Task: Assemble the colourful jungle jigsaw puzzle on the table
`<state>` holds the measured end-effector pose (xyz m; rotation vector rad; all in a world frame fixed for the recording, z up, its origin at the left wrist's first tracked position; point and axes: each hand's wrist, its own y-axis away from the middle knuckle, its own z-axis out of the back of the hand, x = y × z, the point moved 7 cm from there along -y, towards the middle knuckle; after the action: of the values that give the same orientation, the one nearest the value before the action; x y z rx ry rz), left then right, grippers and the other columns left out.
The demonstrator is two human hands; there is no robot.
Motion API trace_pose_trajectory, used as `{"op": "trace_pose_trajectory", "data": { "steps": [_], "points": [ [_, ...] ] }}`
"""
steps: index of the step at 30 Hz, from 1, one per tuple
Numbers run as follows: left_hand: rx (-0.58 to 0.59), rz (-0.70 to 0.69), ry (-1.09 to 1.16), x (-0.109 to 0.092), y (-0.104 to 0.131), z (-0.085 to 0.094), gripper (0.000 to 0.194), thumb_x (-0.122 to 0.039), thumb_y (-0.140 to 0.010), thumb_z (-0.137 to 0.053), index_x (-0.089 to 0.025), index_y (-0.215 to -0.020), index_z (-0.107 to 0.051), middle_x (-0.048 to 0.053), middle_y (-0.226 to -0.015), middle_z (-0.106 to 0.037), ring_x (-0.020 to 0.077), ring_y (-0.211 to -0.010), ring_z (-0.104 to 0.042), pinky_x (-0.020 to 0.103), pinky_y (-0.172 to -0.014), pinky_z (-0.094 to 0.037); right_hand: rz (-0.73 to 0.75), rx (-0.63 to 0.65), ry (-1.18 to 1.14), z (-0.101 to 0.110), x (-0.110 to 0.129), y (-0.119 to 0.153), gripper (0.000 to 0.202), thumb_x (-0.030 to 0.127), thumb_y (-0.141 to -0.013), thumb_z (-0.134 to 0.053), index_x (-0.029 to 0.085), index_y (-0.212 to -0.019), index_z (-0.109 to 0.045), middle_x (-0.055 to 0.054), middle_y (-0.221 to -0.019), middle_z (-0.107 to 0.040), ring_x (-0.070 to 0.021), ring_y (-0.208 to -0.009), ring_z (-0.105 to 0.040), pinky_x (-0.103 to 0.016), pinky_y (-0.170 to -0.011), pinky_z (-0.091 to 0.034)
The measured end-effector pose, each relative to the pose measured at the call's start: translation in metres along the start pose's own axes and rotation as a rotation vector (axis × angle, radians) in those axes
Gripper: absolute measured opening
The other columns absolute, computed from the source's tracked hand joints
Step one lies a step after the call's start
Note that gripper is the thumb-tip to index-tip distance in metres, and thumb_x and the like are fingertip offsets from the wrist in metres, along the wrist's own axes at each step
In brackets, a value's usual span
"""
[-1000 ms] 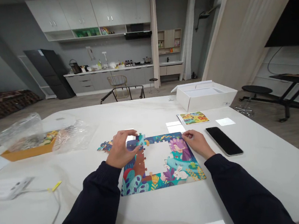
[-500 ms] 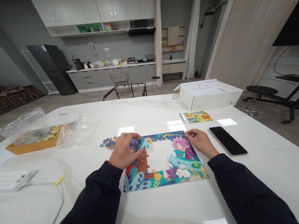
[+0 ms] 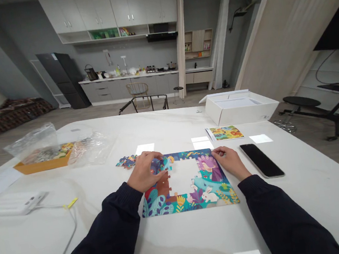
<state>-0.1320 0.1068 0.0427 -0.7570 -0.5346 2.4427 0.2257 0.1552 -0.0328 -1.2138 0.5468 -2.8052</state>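
Observation:
A colourful jigsaw puzzle [image 3: 159, 205] lies flat on the table, its frame joined around a white gap in the middle. My left hand [image 3: 146, 172] arches over its upper left part. Thumb and forefinger close from two sides on a small teal puzzle piece [image 3: 168, 164] at the gap's upper left corner. At the upper right corner of the puzzle, my right hand [image 3: 231, 162] rests with curled fingers, their tips against the edge; whether they hold anything is hidden. Loose puzzle pieces [image 3: 126, 162] sit in a small heap behind the left hand.
A black phone [image 3: 262, 160] and a picture card [image 3: 225, 132] lie to the right, before an open white box [image 3: 242, 111]. On the left are a yellow tray [image 3: 45, 163] with pieces, plastic bags [image 3: 91, 149], and a white power strip [image 3: 20, 204] with a cable.
The teal piece between my left fingers has shifted slightly right along the gap's corner. My right hand stays at the puzzle's corner. The whole view has moved a little.

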Motion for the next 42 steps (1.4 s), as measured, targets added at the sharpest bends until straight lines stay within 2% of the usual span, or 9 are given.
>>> {"op": "trace_pose_trajectory", "data": {
  "steps": [18,21,26,28,30,37,42],
  "points": [
    [0.024,0.018,0.014,-0.003,0.0,0.0,0.036,-0.02,-0.076,-0.077,-0.025,-0.107,-0.061,0.005,-0.111,-0.069,0.028,-0.112,-0.058,0.046,-0.1,-0.046,0.016,-0.006,-0.001,0.0,0.002,0.001,0.026,0.041,-0.082,-0.06,0.02,-0.084,-0.075,-0.006,-0.081,-0.072,-0.0217,-0.074,-0.059,-0.034,-0.073,-0.046],
    [0.056,0.003,0.063,-0.014,-0.008,-0.014,0.033,-0.021,-0.077,-0.078,-0.026,-0.106,-0.063,0.004,-0.111,-0.069,0.0276,-0.112,-0.059,0.045,-0.099,-0.046,0.04,0.006,0.022,-0.002,0.004,0.0,0.023,0.04,-0.081,-0.062,0.021,-0.085,-0.075,-0.005,-0.081,-0.071,-0.022,-0.075,-0.059,-0.035,-0.074,-0.046],
    [0.24,-0.064,0.046,-0.045,-0.038,-0.065,0.028,-0.026,-0.079,-0.08,-0.027,-0.104,-0.068,0.003,-0.105,-0.073,0.0291,-0.112,-0.058,0.045,-0.098,-0.045,0.032,0.004,0.044,-0.001,0.006,0.001,0.023,0.04,-0.077,-0.066,0.021,-0.087,-0.075,-0.004,-0.08,-0.07,-0.0218,-0.077,-0.059,-0.034,-0.074,-0.046],
    [0.316,-0.036,0.007,-0.048,-0.049,-0.084,0.027,-0.027,-0.077,-0.081,-0.026,-0.101,-0.069,0.004,-0.101,-0.074,0.0311,-0.111,-0.059,0.046,-0.095,-0.046,0.031,-0.001,0.037,-0.001,0.006,0.002,0.023,0.04,-0.077,-0.066,0.021,-0.087,-0.075,-0.004,-0.081,-0.069,-0.0215,-0.077,-0.059,-0.034,-0.074,-0.046],
    [0.353,-0.021,-0.021,-0.049,-0.055,-0.096,0.027,-0.026,-0.076,-0.081,-0.025,-0.1,-0.07,0.005,-0.1,-0.074,0.0322,-0.109,-0.06,0.045,-0.092,-0.046,0.031,-0.002,0.028,-0.001,0.006,0.002,0.023,0.039,-0.078,-0.067,0.02,-0.088,-0.075,-0.004,-0.081,-0.069,-0.0212,-0.077,-0.059,-0.034,-0.075,-0.046],
    [0.329,-0.024,-0.002,-0.045,-0.057,-0.099,0.048,-0.025,-0.076,-0.081,-0.026,-0.119,-0.06,0.003,-0.103,-0.073,0.0307,-0.109,-0.06,0.044,-0.091,-0.046,0.022,-0.006,0.023,-0.002,0.004,0.001,0.019,0.036,-0.079,-0.067,0.021,-0.087,-0.075,-0.003,-0.08,-0.069,-0.0208,-0.077,-0.059,-0.034,-0.074,-0.046],
    [0.308,-0.024,0.002,-0.046,-0.057,-0.1,0.048,-0.025,-0.076,-0.082,-0.027,-0.118,-0.059,0.003,-0.106,-0.073,0.0308,-0.11,-0.06,0.043,-0.09,-0.047,0.027,-0.002,0.022,-0.003,0.003,0.0,0.018,0.035,-0.079,-0.066,0.021,-0.087,-0.075,-0.003,-0.08,-0.07,-0.0206,-0.076,-0.059,-0.033,-0.074,-0.046]
  ]
}}
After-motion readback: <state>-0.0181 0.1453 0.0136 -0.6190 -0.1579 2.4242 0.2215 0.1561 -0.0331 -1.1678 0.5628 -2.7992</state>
